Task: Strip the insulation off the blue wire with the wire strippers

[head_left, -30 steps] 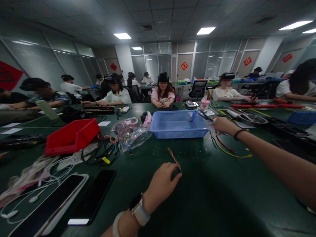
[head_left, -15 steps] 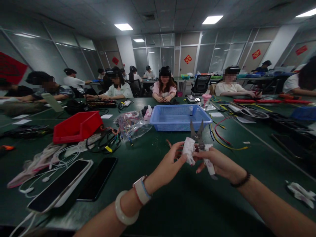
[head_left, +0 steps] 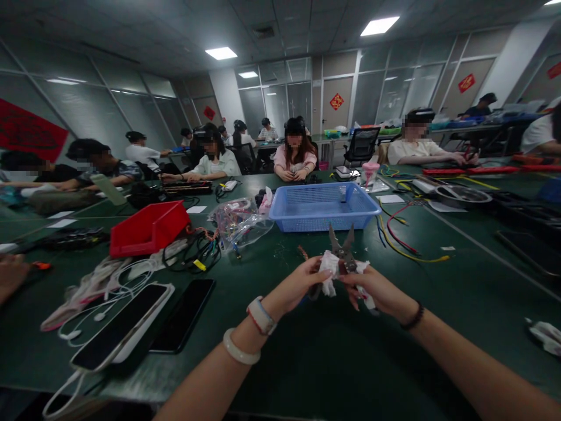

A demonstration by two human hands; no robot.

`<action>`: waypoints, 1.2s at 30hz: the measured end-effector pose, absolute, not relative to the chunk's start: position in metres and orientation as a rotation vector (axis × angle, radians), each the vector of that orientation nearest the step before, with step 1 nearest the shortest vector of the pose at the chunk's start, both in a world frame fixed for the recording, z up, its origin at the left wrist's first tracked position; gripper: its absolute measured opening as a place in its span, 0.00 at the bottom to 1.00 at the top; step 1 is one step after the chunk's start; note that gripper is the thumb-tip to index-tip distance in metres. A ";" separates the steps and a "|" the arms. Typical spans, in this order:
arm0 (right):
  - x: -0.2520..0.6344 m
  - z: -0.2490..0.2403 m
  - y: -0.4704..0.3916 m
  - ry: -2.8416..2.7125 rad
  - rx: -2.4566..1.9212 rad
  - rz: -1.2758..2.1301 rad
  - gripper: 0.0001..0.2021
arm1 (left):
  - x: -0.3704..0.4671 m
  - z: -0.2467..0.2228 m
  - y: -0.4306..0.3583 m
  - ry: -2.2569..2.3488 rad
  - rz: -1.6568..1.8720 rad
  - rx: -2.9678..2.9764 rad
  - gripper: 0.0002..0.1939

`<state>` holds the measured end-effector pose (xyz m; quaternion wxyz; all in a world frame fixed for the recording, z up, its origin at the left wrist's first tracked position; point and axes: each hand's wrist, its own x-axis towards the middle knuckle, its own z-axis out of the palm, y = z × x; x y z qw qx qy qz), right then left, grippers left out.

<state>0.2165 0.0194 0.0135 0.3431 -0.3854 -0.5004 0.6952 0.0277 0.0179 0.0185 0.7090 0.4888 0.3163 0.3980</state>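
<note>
A pair of wire-stripping pliers (head_left: 344,248) points away from me between my two hands, its jaws spread apart. My left hand (head_left: 302,280) is closed on a crumpled white tissue (head_left: 329,273) at the left handle. My right hand (head_left: 379,286) grips the right handle, with more white tissue (head_left: 367,297) showing between its fingers. Both handles are largely hidden by fingers and tissue. Just beyond the jaws stands a blue mesh basket (head_left: 324,222).
Left of the basket lie a clear bag of wires (head_left: 241,225) and a red bin (head_left: 149,228). Nearer are two phones (head_left: 120,327) (head_left: 184,316) and white earphone cords. Coloured wires (head_left: 401,245) lie to the right, another crumpled tissue (head_left: 546,336) at the right edge. Several people sit opposite.
My left hand has moved slightly left and down with its tissue, now around the left handle area. The pliers' jaws have shifted a little nearer. The view has swung slightly left.
</note>
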 end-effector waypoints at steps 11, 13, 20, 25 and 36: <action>0.222 0.007 0.008 -1.350 -0.800 1.980 0.27 | 0.022 0.008 0.006 0.603 0.795 0.842 0.20; 0.222 0.007 0.006 -1.360 -0.777 2.040 0.28 | 0.021 0.010 0.004 0.557 0.791 0.822 0.21; 0.220 0.005 0.008 -1.354 -0.824 1.990 0.14 | 0.019 0.012 0.007 0.683 0.869 1.004 0.24; 0.219 0.007 0.010 -1.309 -0.897 1.930 0.14 | 0.014 0.007 0.013 0.915 0.957 1.135 0.23; 0.228 0.005 0.020 -1.241 -1.035 1.767 0.14 | 0.010 0.013 0.013 0.963 0.967 1.195 0.18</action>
